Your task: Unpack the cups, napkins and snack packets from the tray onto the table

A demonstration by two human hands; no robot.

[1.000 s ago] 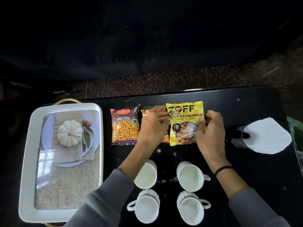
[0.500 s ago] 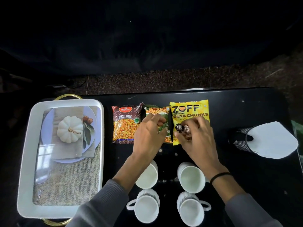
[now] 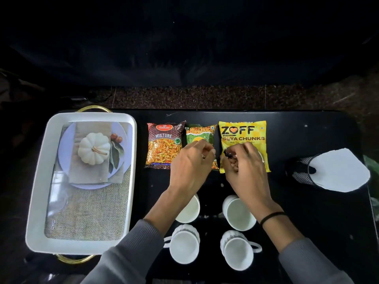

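Snack packets (image 3: 243, 138) lying under hands: light, crinkly, slippery; pinching edges advised. Left hand (image 3: 189, 167) half-curled, empty; right hand (image 3: 246, 171) grip unclear.

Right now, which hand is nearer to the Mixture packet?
Left. The left hand is over the green packet just right of the Mixture packet; the right hand lies farther right, on the yellow Zoff packet.
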